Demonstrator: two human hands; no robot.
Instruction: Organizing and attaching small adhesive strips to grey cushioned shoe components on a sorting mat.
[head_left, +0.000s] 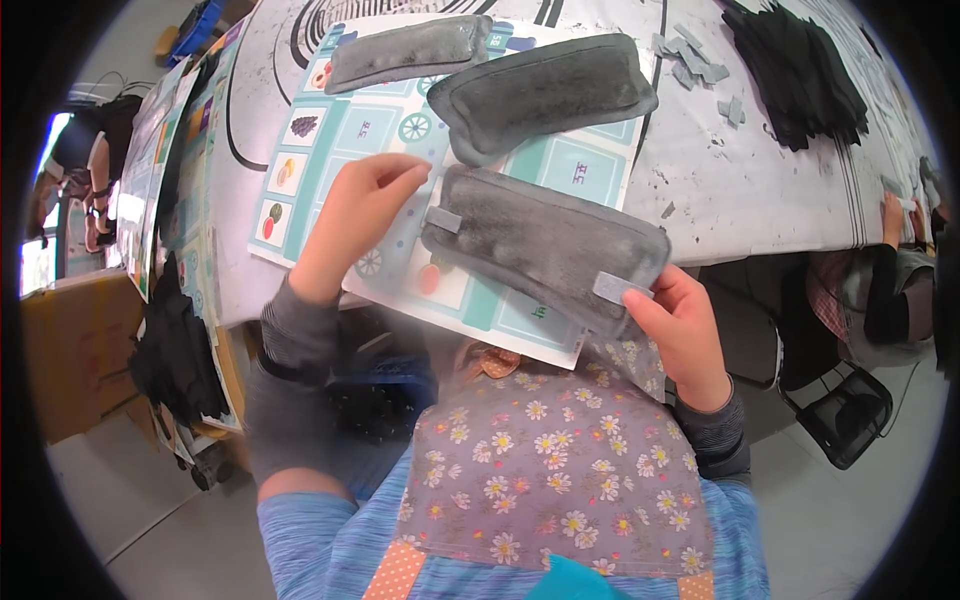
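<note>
Grey pouch between left hand and right hand, apparently pinched

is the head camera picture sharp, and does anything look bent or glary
Head view: mostly sharp on the grey pad between the left hand and right hand; fisheye bends the table edge, corners go black, lighting even, no strong glare.

At centre frame, the right hand is pinching the lower right end of a grey padded pouch beside a small grey tab. The left hand is hovering at the pouch's left end, its grip loosely curled, fingertips near another tab. Two more grey pouches are lying above on an illustrated mat covering the tabletop. A black fabric stack is sitting at upper right.
</note>
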